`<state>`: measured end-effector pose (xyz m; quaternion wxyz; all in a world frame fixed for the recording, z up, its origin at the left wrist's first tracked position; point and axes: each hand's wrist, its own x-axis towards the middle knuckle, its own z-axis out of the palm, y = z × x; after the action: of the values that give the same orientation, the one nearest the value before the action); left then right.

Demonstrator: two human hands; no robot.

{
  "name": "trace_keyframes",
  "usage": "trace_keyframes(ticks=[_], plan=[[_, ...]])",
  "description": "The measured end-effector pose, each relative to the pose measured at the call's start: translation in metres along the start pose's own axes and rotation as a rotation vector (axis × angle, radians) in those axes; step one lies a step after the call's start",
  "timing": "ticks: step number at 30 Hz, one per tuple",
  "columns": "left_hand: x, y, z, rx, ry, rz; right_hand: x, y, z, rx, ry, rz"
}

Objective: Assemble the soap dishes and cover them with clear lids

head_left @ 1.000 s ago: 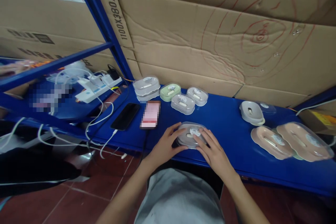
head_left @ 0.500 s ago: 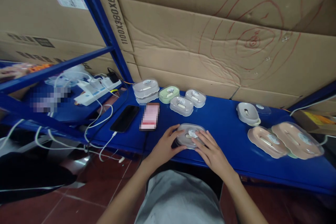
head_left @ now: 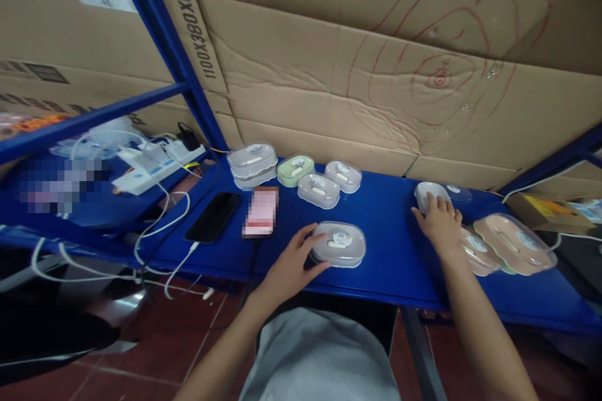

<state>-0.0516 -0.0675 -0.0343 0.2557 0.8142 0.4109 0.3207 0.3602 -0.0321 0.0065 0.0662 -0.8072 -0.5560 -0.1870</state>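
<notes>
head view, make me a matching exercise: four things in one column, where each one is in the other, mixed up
1 left hand
2 right hand
3 black phone
4 green box

A back row, against the cardboard
B holding the grey lidded box by its left end
C resting on the white box
D beside the blurred pink card

Pairs: 1-B, 2-C, 3-D, 4-A

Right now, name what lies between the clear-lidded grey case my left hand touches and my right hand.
Nothing: only bare blue metal shelf surface, in the head view.
</notes>
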Motion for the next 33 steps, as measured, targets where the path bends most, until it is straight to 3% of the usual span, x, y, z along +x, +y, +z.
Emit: trace_keyframes(ticks=[3, 7, 11, 15, 19, 25, 28, 30, 33], plan=[[0.000, 0.000, 0.000, 0.000, -0.002, -0.004, 0.012, -0.012, 0.000, -0.006, -0.095, -0.020], [-0.001, -0.001, 0.000, 0.005, -0.010, 0.001, 0.005, -0.023, -0.003, 0.056, -0.107, -0.181], [0.001, 0.001, 0.003, 0.079, 0.030, 0.037, -0.023, -0.035, -0.012, 0.138, -0.102, -0.341], [0.012, 0.014, 0.011, 0.289, 0.173, 0.057, -0.066, -0.037, -0.020, 0.211, -0.034, -0.390], [0.047, 0.034, 0.029, 0.345, 0.139, 0.025, -0.118, -0.020, -0.024, 0.271, 0.102, -0.366], [0.116, 0.053, 0.065, 0.258, 0.059, 0.058, -0.170, -0.007, -0.035, 0.345, 0.084, -0.375], [0.118, 0.062, 0.066, 0.205, 0.036, 0.117, -0.168, -0.015, -0.036, 0.487, 0.032, -0.470], [0.104, 0.065, 0.056, 0.174, -0.008, 0.217, -0.153, -0.021, -0.035, 0.554, -0.030, -0.582], [0.070, 0.060, 0.033, 0.178, -0.151, 0.376, -0.109, -0.022, -0.033, 0.558, -0.076, -0.691]])
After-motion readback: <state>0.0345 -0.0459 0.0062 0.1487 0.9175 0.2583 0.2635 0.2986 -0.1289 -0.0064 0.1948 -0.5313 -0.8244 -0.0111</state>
